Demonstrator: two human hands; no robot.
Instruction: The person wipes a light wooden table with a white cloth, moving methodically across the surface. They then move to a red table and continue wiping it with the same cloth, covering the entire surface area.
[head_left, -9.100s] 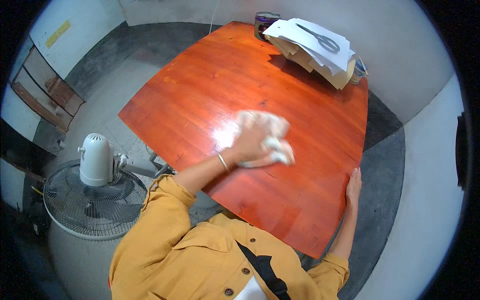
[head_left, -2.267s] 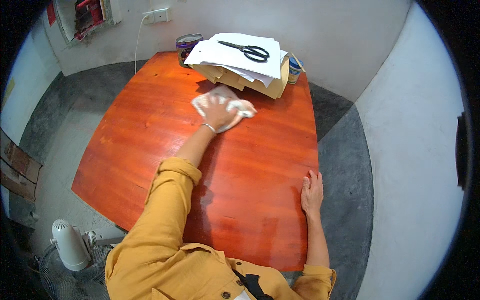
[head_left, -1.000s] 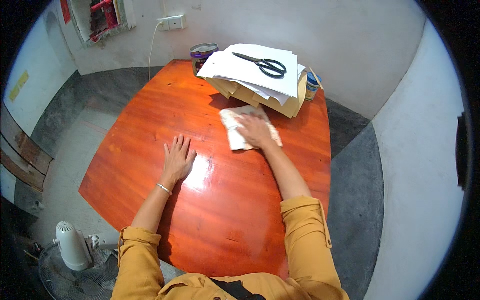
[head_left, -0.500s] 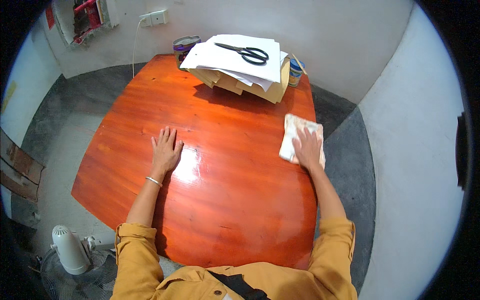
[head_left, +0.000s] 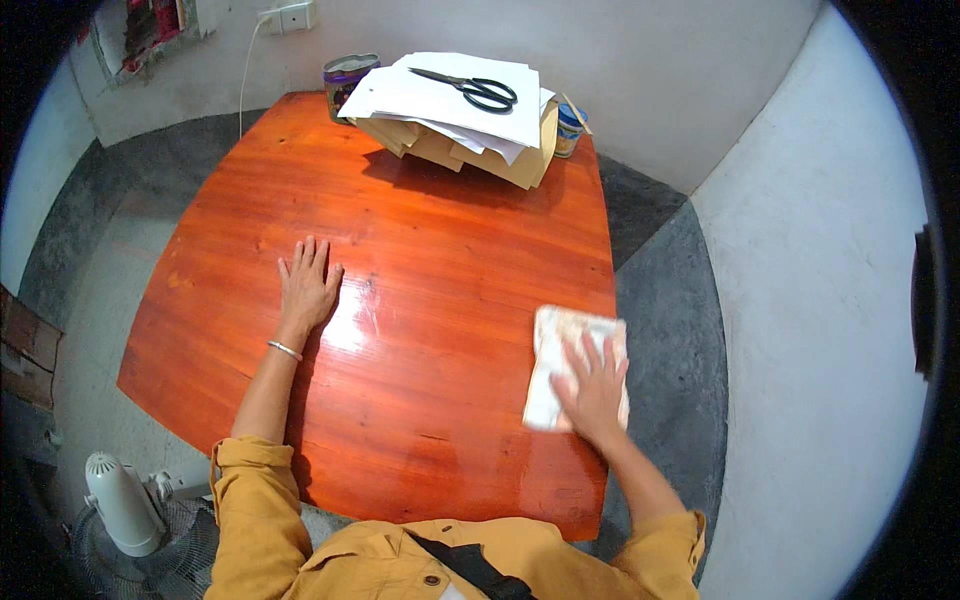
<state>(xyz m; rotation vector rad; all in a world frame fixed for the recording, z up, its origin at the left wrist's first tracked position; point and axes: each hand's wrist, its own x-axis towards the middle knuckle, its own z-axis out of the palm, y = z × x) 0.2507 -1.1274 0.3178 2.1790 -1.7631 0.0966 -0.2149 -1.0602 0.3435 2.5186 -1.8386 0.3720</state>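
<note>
Cloth (head_left: 546, 362) slid nearer, to about four o'clock on table (head_left: 430, 400); I saw right hand (head_left: 598, 392) pressed flat over it, fingers spread. Left hand (head_left: 309, 292), well apart, lay palm-down toward ten.

Papers (head_left: 425, 108) (scissors (head_left: 463, 83) atop) lie behind the cloth (head_left: 547, 352).

Broad lane down the middle of the table (head_left: 440, 290), running between the flat left hand (head_left: 310, 288) and the cloth (head_left: 547, 350) under the right hand (head_left: 597, 390)! Another opening left of the left hand, but the far end is blocked: tin (head_left: 350, 72), paper pile (head_left: 410, 95) topped by scissors (head_left: 462, 83), jar (head_left: 567, 138), all crowded close together
</note>
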